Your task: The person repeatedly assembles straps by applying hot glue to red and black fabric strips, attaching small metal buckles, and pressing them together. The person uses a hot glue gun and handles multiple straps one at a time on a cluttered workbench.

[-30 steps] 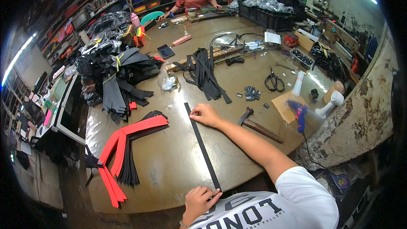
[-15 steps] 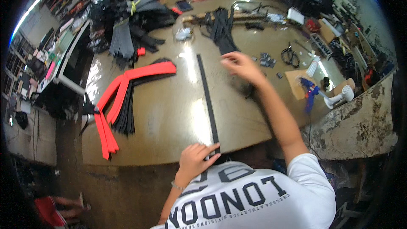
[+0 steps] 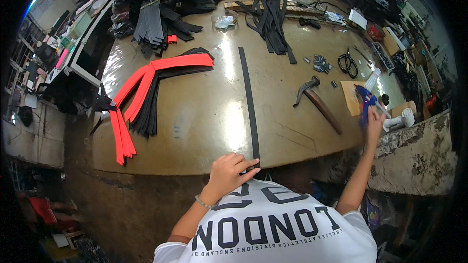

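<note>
A long flat black strap [image 3: 247,100] lies stretched across the table toward me. At the table's near edge, my left hand [image 3: 228,174] pinches its near end between thumb and forefinger. Over on the right, my right hand [image 3: 374,125] has its fingers closed around a blue glue gun [image 3: 365,98], which stands by a brown piece of card [image 3: 349,96]. Between the strap and the glue gun rests a hammer [image 3: 321,107] with a wooden handle. Several small dark pieces [image 3: 321,63] lie beyond it, beside black-handled scissors [image 3: 347,64].
Red strips [image 3: 141,85] and black strips [image 3: 146,114] fan out on the left. Farther back are a heap of dark straps [image 3: 180,0], a bundle of black straps [image 3: 273,24] and a round clear container [image 3: 224,21]. A white spool [image 3: 404,118] stands at the right edge.
My right hand has moved right, from above the middle of the table to the glue gun, and closed on it. The hammer shows fully now. My left hand stays at the strap's end.
</note>
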Demonstrator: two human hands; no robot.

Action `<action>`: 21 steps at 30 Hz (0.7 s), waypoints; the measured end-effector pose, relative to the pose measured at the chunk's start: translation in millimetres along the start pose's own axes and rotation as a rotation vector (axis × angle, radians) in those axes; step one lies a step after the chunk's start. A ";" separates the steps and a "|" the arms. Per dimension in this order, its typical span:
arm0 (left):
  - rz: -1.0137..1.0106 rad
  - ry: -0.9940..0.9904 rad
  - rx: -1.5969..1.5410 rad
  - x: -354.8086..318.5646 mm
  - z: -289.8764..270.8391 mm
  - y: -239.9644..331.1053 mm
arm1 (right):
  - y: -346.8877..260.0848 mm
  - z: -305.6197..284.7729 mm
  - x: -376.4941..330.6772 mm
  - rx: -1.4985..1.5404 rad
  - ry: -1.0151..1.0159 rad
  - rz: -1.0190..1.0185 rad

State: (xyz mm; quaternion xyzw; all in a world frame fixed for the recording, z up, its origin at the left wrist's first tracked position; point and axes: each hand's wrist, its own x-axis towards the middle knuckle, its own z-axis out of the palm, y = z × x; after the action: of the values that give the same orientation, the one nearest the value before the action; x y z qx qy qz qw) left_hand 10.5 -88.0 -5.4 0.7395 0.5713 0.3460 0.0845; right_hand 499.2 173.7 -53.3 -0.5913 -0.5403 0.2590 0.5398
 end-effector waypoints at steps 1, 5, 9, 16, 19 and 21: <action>-0.008 0.001 0.001 -0.7 1.1 0.0 | -1.7 3.7 9.8 -0.152 0.007 0.029; -0.011 0.043 0.020 -2.9 4.7 1.0 | -14.1 27.5 31.0 -0.049 0.006 0.150; -0.021 0.027 0.042 -4.5 5.5 1.0 | -16.7 52.1 24.4 -0.004 0.184 0.164; 0.000 0.024 0.032 -3.8 5.3 -3.0 | -86.1 65.5 5.8 -0.024 0.168 0.191; -0.006 0.026 0.028 -3.1 6.0 -2.9 | -146.6 85.9 -22.5 0.060 -0.181 0.090; -0.012 0.027 0.023 -2.9 5.8 -2.1 | -177.9 111.7 -54.7 0.174 -0.475 0.116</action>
State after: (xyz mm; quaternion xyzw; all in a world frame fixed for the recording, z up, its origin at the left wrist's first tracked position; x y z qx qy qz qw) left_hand 12.0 -88.3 -12.0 0.7322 0.5808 0.3488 0.0702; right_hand 320.5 133.8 63.3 -0.4953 -0.5929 0.4665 0.4309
